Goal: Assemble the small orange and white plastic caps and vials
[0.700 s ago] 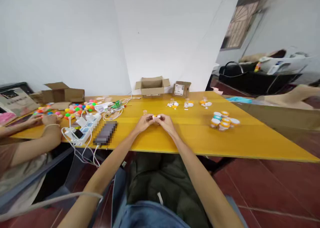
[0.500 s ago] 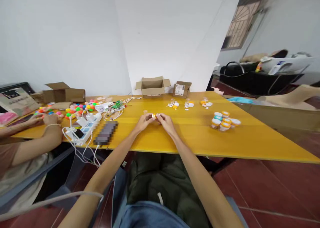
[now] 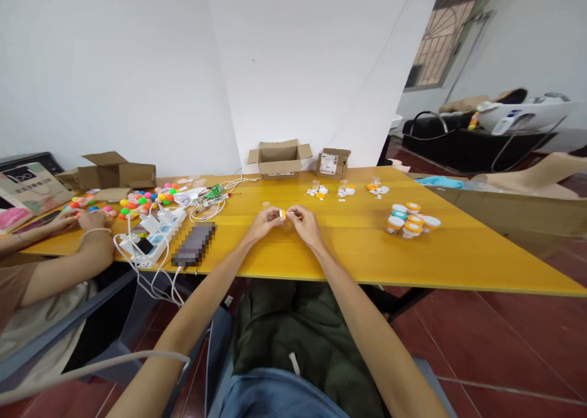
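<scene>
A small orange-and-white lid (image 3: 282, 214) sits between my two hands, just above the yellow table (image 3: 353, 247). My left hand (image 3: 265, 223) pinches it from the left, fingers closed. From the other side my right hand (image 3: 303, 223) grips the same lid, its fingers curled over it. Whether a jar hangs below the lid is hidden by the fingers. Close behind the left hand stands a small clear piece (image 3: 266, 205). A cluster of clear jars with orange, white and teal lids (image 3: 413, 220) stands to the right of my hands.
Loose white and orange lids (image 3: 350, 190) lie in small groups at the back. Two cardboard boxes (image 3: 279, 166) stand by the wall. Leftward are a phone (image 3: 194, 244), a corded power strip (image 3: 158, 242), colourful balls (image 3: 147, 199) and another person's hands (image 3: 89, 221).
My hands stay in nearly the same place, with the lid held between them. The lid's orange edge has turned slightly. The jars and boxes have not moved.
</scene>
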Available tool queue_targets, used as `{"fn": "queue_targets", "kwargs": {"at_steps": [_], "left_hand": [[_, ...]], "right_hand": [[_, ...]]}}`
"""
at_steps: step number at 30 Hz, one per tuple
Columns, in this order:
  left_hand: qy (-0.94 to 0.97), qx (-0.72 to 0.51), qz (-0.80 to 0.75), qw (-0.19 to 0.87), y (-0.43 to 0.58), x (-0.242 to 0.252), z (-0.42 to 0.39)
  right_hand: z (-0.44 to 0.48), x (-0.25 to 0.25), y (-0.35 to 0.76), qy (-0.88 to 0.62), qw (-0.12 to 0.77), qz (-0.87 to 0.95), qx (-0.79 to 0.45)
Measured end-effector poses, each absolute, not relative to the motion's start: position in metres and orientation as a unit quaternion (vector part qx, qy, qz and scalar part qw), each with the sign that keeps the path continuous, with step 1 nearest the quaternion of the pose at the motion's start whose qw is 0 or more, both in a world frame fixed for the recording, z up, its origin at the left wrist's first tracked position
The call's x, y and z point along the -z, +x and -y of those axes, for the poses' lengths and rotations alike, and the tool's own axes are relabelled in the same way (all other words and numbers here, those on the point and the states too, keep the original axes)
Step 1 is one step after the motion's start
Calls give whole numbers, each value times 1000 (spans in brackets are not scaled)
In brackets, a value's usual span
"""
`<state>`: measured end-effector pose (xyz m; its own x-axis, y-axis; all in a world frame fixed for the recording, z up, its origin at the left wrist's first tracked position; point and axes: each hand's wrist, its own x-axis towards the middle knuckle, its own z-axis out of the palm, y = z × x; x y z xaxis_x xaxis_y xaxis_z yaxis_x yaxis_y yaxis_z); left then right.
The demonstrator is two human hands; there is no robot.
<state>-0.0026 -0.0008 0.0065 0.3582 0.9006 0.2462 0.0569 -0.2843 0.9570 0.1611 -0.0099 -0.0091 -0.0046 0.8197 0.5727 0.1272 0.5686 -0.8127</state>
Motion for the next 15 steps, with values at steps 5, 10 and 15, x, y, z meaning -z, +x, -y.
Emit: {"fn": "queue_targets", "kwargs": {"at_steps": [5, 10, 15], "left_hand": [[668, -443, -353, 482, -4, -4, -2], [670, -436, -339, 496, -5, 0, -5], [683, -440, -325, 484, -5, 3, -8]], "right_hand": [[9, 11, 160, -375, 600, 621, -337], [7, 15, 159, -393, 597, 600, -359], [4, 17, 160, -381, 603, 604, -356]]}}
